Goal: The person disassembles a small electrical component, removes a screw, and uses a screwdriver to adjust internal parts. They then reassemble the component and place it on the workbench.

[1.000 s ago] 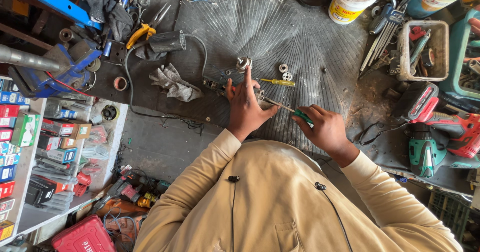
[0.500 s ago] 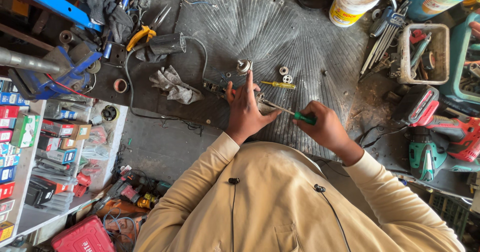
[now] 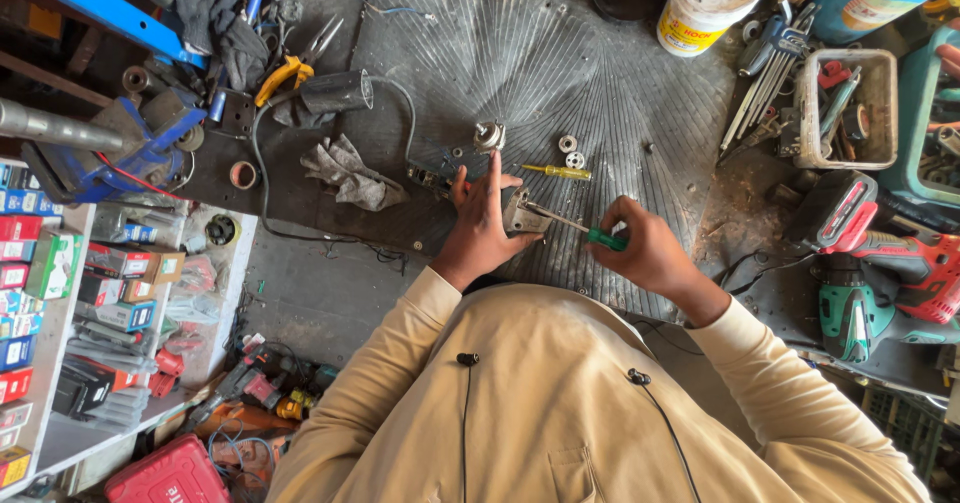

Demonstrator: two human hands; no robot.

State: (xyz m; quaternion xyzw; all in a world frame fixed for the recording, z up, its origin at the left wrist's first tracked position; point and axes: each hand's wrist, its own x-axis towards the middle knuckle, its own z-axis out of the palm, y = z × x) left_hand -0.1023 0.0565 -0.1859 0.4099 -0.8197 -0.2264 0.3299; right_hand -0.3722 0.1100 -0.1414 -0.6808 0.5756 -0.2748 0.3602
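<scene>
Head view, looking straight down. Left hand (image 3: pixel 483 225) laid flat over a small grey metal part (image 3: pixel 524 213) on the ribbed dark surface (image 3: pixel 620 73), fingers spread, index finger stretched up toward a small round metal fitting (image 3: pixel 488 136); thumb pressed against the part's lower edge. Right hand (image 3: pixel 648 253) closed around the green handle of a screwdriver (image 3: pixel 578 228), shaft angled up and left, tip meeting the grey part just beside the left thumb. Part pinned between the two hands, slightly left of the surface's middle.

Just above the hands: a yellow-handled screwdriver (image 3: pixel 560 171) lying flat, two small white toothed wheels (image 3: pixel 571 151) close beside it. Left of the left hand: a crumpled grey rag (image 3: pixel 350 171), a dark cable looping past it to a black cylindrical piece (image 3: pixel 338 91). Farther left: yellow-handled pliers (image 3: pixel 283 73), a blue bench vise (image 3: pixel 110 148), a small roll of tape (image 3: pixel 242 174).

Top edge: a white tub (image 3: pixel 708 1) with a smeared lid. Right of it: a set of hex keys (image 3: pixel 765 68) fanned out, touching a pale plastic basket (image 3: pixel 884 113) holding small tools. Lower right: a red and black power tool (image 3: pixel 900 253) and a green and black drill (image 3: pixel 850 313), side by side, well apart from the right hand.

Left margin: shelves with stacked coloured boxes (image 3: pixel 40 263). Bottom: beige sleeves and chest of the person, two thin black wires running down the front.
</scene>
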